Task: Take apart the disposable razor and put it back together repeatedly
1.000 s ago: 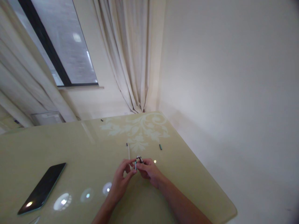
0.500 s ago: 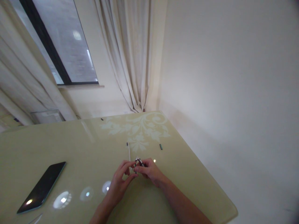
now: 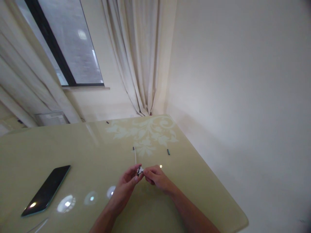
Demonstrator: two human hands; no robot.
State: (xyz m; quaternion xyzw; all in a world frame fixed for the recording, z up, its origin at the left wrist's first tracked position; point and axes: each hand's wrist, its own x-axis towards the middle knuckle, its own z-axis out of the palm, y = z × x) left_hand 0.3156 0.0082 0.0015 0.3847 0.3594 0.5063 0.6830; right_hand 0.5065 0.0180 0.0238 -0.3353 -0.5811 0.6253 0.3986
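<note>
Between the fingers of both hands is a small black-and-white piece (image 3: 140, 170), too small to name more exactly. My left hand (image 3: 127, 181) is closed on it, thumb below and fingers behind. My right hand (image 3: 155, 177) pinches at its right side; whatever lies between those fingertips is hidden. A thin white cable (image 3: 135, 157) with a dark tip runs along the table from behind the left fingers. To the right of it, apart from both hands, lies a small dark stick-like piece (image 3: 168, 151).
The glossy greenish table (image 3: 194, 197) has a pale floral pattern. A dark tablet-like slab (image 3: 47, 190) lies at the left, near a thin pale strip (image 3: 41, 225). A tiny dark piece (image 3: 107, 122) lies by the far edge. Curtains (image 3: 138, 58) and a wall stand beyond.
The black-and-white piece has turned and now sits more in my left fingers. My right fingers have drawn together at its right side. The view has shifted slightly.
</note>
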